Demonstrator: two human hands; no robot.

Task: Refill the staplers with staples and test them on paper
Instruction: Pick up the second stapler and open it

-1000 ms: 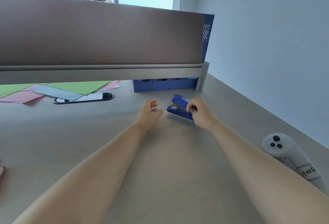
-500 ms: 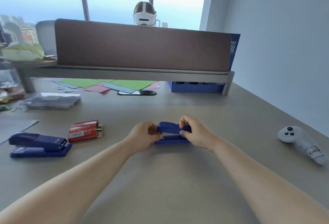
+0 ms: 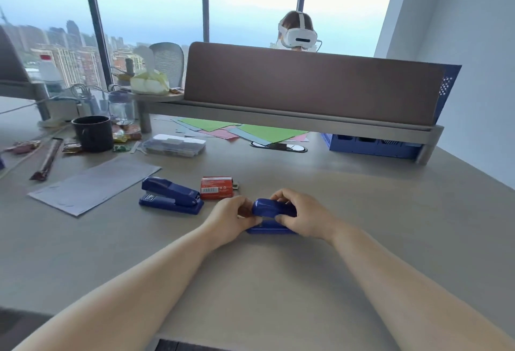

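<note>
Two hands (image 3: pixel 231 219) (image 3: pixel 303 218), fingers curled gripping blue stapler (image 3: pixel 271 208), second stapler (image 3: pixel 170 196) beside

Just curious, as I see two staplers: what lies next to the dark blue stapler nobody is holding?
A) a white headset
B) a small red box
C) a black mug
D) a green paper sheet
B: the small red cardboard box lies beside the free dark blue plastic stapler; the left hand and right hand grip the other blue stapler.
</note>
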